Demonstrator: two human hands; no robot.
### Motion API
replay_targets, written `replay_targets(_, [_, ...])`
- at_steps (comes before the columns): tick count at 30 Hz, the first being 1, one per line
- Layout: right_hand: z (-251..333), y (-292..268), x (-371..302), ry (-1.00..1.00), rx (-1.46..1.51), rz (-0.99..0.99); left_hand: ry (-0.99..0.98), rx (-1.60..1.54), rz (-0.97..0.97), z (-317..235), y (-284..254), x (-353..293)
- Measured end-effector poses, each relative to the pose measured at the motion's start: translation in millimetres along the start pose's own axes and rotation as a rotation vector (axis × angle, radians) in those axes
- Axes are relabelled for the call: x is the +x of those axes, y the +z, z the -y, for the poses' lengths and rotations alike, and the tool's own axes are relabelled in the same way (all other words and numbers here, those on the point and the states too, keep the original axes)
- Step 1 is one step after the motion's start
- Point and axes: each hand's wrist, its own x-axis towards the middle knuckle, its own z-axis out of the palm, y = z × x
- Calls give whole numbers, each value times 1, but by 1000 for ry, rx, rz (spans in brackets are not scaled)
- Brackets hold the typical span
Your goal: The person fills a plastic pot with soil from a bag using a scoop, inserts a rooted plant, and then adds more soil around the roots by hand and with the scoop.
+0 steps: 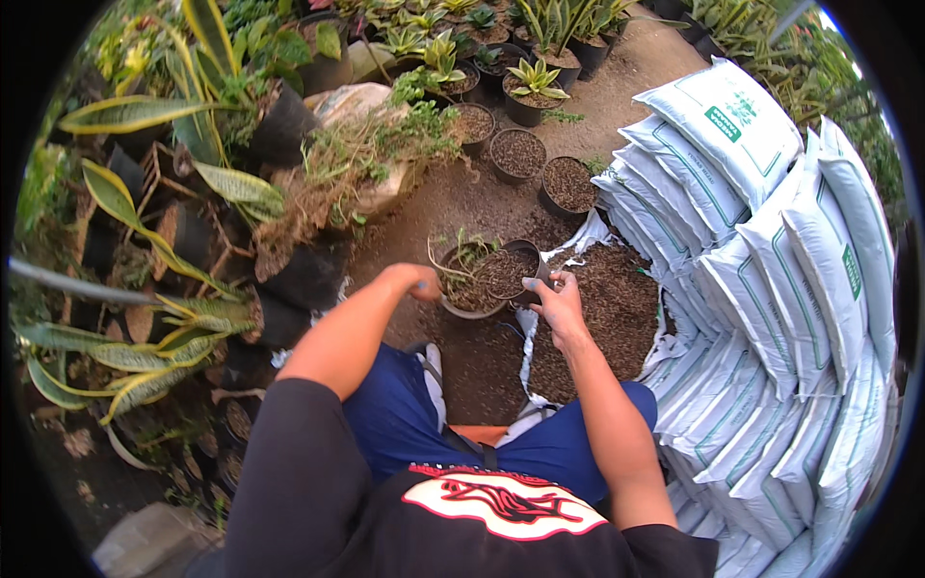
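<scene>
My right hand (pixel 559 301) grips the rim of a small black pot (pixel 529 252), thumb and fingers closed on its right side. The pot is tilted, its dark grainy soil (pixel 505 274) facing left over a wider round pot (pixel 470 314). Pulled weeds with roots (pixel 469 252) lie in that wider pot. Beside its left rim, my left hand (pixel 422 282) is closed with curled fingers; whether it pinches anything is hidden. To the right of the tilted pot lies an opened white sack (pixel 528 356) spread with dark potting mix (pixel 599 313).
Tall stacks of white filled sacks (pixel 761 241) rise on the right. Soil-filled black pots (pixel 518 155) and potted variegated plants (pixel 536 82) stand ahead. Snake plants (pixel 207 328) in tipped black pots crowd the left, near a heap of uprooted weeds (pixel 337 159).
</scene>
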Motion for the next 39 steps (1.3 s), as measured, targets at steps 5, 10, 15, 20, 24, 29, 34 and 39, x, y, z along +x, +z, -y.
replay_targets(5, [6, 21, 20, -142, -279, -45, -341, -6, -110, -30, -17, -34])
replay_targets(10, [14, 36, 8, -321, -479, -170, -588, 56, -184, -44, -12, -24])
replay_targets(15, [5, 27, 2, -401, -523, -173, -285, 41, -26, -18, 8, -1])
replay_targets(20, [10, 20, 3, -329, -466, -210, -413, -543, -122, -8, 28, 15])
replay_targets(24, [19, 11, 5, -332, -405, -275, -76, 260, 34, -29, 29, 35])
replay_targets(29, [21, -2, 13, -321, -273, -399, -379, -817, -69, -51, 16, 35])
replay_targets(34, [42, -30, 11, -438, -93, -589, -460, -1094, -199, -94, -2, 7])
replay_targets(39, [54, -50, -3, -654, -121, -684, -320, -1132, -212, -150, -27, -46])
